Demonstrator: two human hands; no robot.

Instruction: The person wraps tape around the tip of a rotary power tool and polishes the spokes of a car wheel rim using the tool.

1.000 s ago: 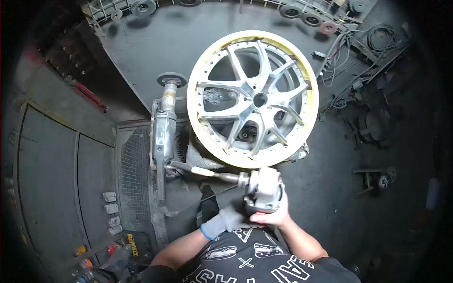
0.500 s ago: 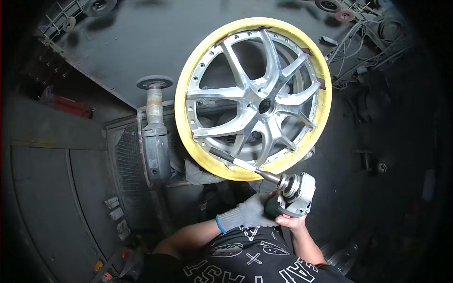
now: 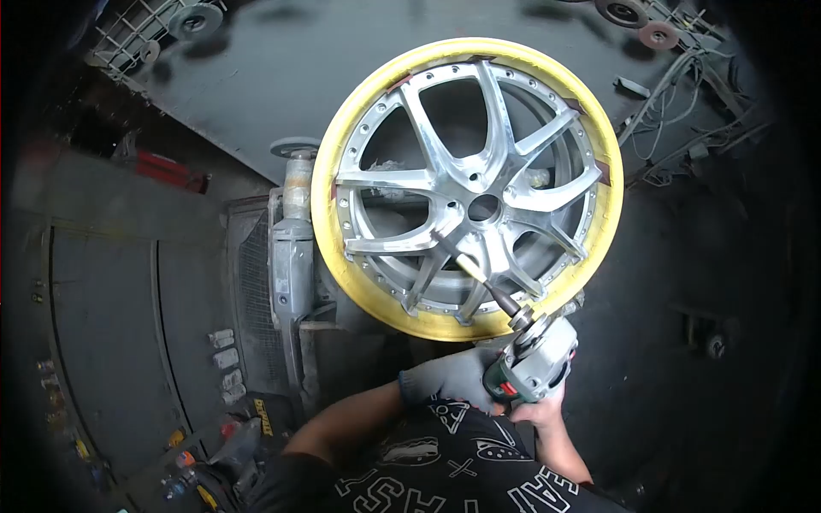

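Observation:
A silver spoked wheel rim (image 3: 385, 248), with yellow covering round its outer lip, is raised in front of me. My left hand (image 3: 457, 378), in a grey glove, grips the power tool (image 3: 540, 363) from its left side. Bare, my right hand (image 3: 545, 412) is wrapped round the tool's lower right side. From the tool's head a long spindle with a pale sleeve (image 3: 471, 267) points up and left over the rim. Its dark tip is at the spokes, left of the centre hole; whether it touches them I cannot tell.
Left of the rim, a large grey machine (image 3: 293, 274) carries a disc (image 3: 296, 147) at its top. Wire racks with discs (image 3: 196, 23) line the back. Cables (image 3: 676, 94) hang at the upper right. Grey cabinet doors (image 3: 107, 316) stand at the left.
The tool has moved up and right from below the rim, and its spindle now reaches over the spokes. Both hands have stayed on it. The view has shifted, and the rim appears larger.

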